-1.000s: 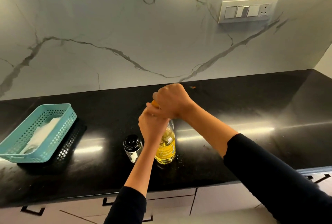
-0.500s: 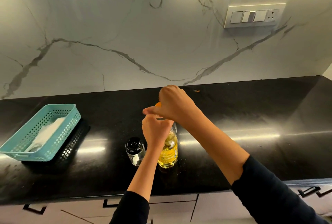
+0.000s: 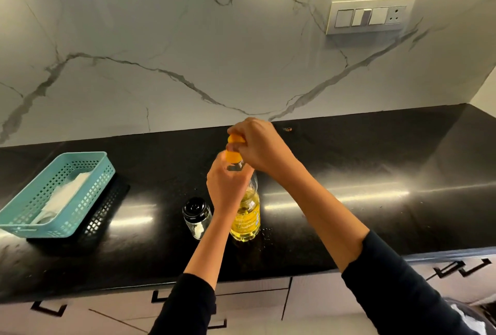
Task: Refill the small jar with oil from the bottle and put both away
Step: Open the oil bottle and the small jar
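A home kitchen. A polished black stone table [image 3: 349, 162] runs along a white marble-patterned backsplash [image 3: 161, 39] bearing a switch plate with a socket [image 3: 369, 16]. Pale cabinet drawers with dark handles [image 3: 255, 297] sit below. On the table stand an oil bottle [image 3: 245, 218], a small black-lidded jar [image 3: 196, 216] and a teal basket [image 3: 57, 195].

1. A black stone countertop [image 3: 349, 162] ran across the view, glossy with streaks of reflected light.
2. A turquoise perforated basket [image 3: 57, 195] sat at its left end, a white cloth [image 3: 63, 197] lying inside.
3. Behind stood a white marble backsplash [image 3: 161, 47] with grey veins.
4. A switch plate [image 3: 369, 16] with a socket was mounted on it, upper right.
5. Pale cabinet fronts [image 3: 255, 305] with dark handles lay below the counter edge.
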